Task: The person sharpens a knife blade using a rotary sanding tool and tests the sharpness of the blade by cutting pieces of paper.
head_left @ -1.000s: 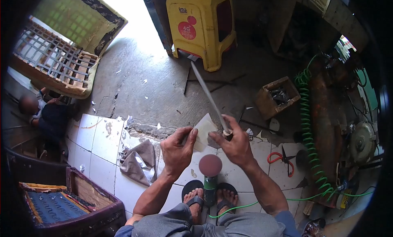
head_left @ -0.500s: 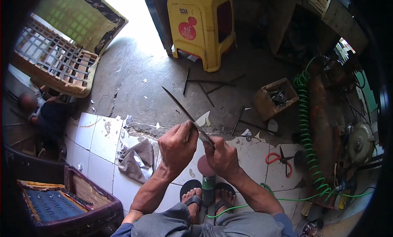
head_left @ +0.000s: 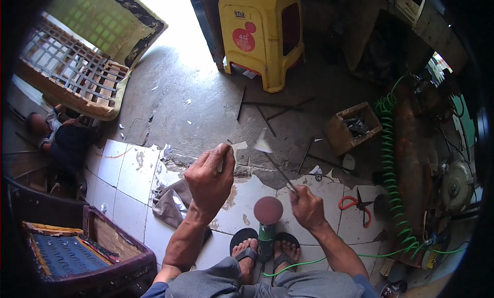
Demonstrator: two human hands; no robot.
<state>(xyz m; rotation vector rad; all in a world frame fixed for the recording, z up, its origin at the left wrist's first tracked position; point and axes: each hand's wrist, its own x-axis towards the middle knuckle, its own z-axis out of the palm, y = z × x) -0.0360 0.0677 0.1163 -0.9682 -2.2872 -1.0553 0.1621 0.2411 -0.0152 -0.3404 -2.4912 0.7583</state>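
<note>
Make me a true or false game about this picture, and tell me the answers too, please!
1. The right hand holds a long thin tool. True.

2. The yellow stool lies on its side. False: the yellow stool stands upright.

3. The red-handled scissors lie open on the tiles. True.

4. The wooden box has nothing in it. False: small pieces lie in the wooden box.

5. The coiled hose is green. True.
</note>
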